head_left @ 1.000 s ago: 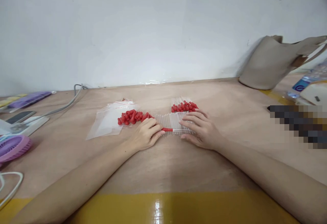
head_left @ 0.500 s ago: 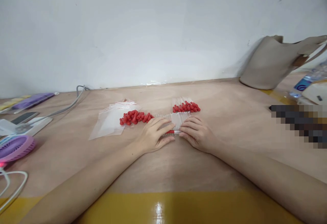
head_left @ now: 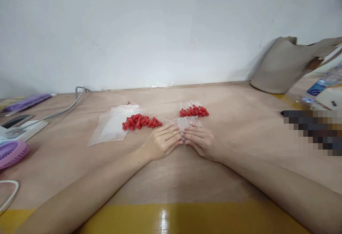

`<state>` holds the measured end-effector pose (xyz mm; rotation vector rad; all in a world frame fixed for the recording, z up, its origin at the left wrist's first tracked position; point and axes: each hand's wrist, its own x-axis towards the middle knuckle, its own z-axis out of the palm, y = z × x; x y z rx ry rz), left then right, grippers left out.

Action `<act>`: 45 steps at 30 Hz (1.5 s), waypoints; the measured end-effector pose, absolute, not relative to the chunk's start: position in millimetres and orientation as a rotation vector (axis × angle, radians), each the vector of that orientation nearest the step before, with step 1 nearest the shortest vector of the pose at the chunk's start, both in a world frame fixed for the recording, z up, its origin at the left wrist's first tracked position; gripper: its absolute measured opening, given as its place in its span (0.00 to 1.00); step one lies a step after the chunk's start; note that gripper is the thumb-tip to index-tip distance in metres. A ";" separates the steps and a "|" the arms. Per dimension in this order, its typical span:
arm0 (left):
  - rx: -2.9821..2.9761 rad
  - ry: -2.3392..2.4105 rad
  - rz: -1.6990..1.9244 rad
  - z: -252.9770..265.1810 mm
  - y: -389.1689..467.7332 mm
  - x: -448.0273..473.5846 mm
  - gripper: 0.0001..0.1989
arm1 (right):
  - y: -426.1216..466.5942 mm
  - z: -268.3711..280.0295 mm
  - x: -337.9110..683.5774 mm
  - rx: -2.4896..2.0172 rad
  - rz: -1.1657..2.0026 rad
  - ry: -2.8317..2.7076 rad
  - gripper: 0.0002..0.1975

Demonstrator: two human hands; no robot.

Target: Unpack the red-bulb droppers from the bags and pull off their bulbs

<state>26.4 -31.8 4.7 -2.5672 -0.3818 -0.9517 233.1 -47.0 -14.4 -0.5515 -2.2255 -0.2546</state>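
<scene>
Fingertip to fingertip, my left hand (head_left: 162,140) and my right hand (head_left: 201,140) meet over a row of clear dropper tubes (head_left: 184,123) lying on the table. My left fingers are closed on a red rubber bulb, of which only a speck shows. A clear tube sits pinched in my right fingers, mostly hidden by them. Loose red rubber bulbs (head_left: 139,120) are heaped left of my left hand. Behind my right hand lies a bundle of droppers (head_left: 194,110) with red bulbs fitted on their near ends.
Clear zip bags (head_left: 107,129) lie under the heap's left side. At far left are a phone (head_left: 17,120), a grey cable (head_left: 68,110) and a purple fan (head_left: 13,154). A beige bag (head_left: 278,66) and a water bottle (head_left: 319,86) stand at right.
My hands have drawn together, and the red bulb and tube that showed between them are now nearly covered. The view has shifted slightly.
</scene>
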 end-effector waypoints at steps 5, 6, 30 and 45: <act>-2.649 -0.405 -0.921 4.5 -34.8 25.3 0.06 | -49.0 -12.2 235.0 -0.506 -0.284 -2.261 0.06; -2.666 -0.410 -0.925 4.4 -35.1 25.0 0.06 | -49.5 -11.6 235.3 -0.502 -0.296 -2.267 0.05; -2.869 -0.474 -0.969 4.6 -40.6 19.9 0.06 | -55.0 -3.3 245.2 -0.387 -0.622 -2.317 0.07; -2.727 -0.557 -1.052 7.8 -42.6 6.6 0.04 | -56.4 1.9 262.0 -0.456 -0.519 -2.231 0.08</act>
